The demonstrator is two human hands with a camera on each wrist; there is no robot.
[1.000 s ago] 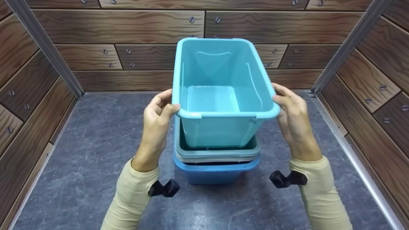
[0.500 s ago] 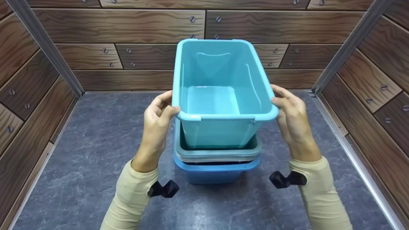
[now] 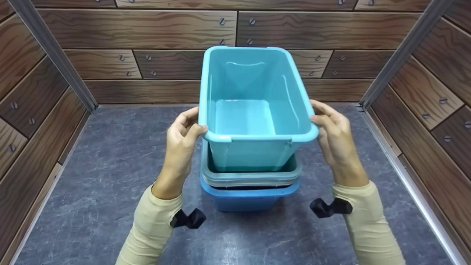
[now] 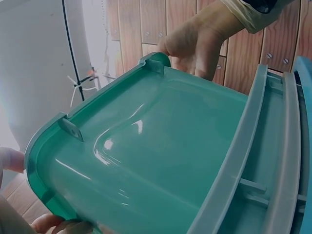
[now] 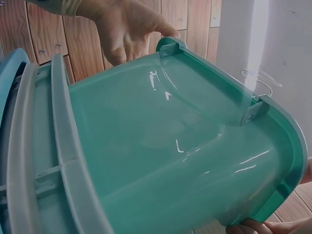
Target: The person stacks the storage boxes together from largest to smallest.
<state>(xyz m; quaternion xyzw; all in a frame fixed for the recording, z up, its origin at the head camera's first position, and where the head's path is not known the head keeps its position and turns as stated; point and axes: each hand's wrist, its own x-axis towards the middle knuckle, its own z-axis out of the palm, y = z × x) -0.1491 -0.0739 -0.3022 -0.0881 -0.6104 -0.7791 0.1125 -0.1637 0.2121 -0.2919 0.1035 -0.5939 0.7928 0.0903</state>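
A turquoise plastic bin [image 3: 243, 117] is held by both hands at its near corners, its lower part inside a stack of nested bins. My left hand [image 3: 180, 143] pinches the rim at the left near corner, thumb on top and fingers under the lip. On the other side my right hand [image 3: 336, 140] grips the rim the same way. Below it sit greyish-teal bins [image 3: 254, 179] nested in a blue bin [image 3: 244, 202] on the floor. In the left wrist view the held bin's outer wall [image 4: 156, 141] looks green and stands raised above the rims under it.
A dark grey marbled floor [image 3: 117, 154] surrounds the stack. Walls with a wood-plank print [image 3: 143, 29] enclose it at the back and both sides. Metal posts [image 3: 51, 55] stand in the back corners. Each sleeve carries a black wrist mount [image 3: 188, 218].
The turquoise bin has sunk slightly toward the stack and its right side has shifted a little left. Both hands keep their hold and move down with it.
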